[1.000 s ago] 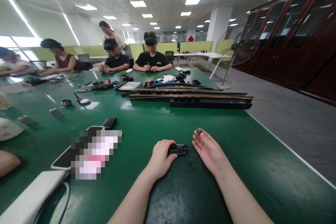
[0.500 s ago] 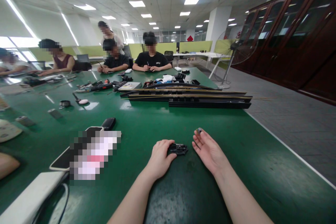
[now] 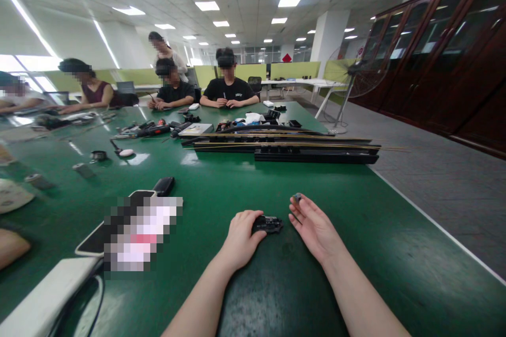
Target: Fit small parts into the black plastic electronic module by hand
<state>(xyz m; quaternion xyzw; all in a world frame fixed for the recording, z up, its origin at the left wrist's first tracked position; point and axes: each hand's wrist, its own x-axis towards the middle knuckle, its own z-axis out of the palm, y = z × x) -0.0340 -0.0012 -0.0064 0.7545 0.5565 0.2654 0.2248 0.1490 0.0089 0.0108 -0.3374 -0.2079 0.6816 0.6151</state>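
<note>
A small black plastic housing with an open, detailed upper side lies on the green table. My left hand grips its left end between thumb and fingers. To the right of it, apart from the housing, my right hand is raised slightly with the palm turned inward. Its thumb and index finger pinch a small grey part, too small to name, while the other fingers curl loosely. My left fingers hide the housing's left end.
Long black rails with thin yellowish rods lie across the table ahead. On the left are a phone, a white box-shaped object with a cable, and metal cylinders. A co-worker sits opposite; a fan stands right.
The small grey part has turned a little in my right fingertips and shifted slightly left. My left hand and the black housing stay in place.
</note>
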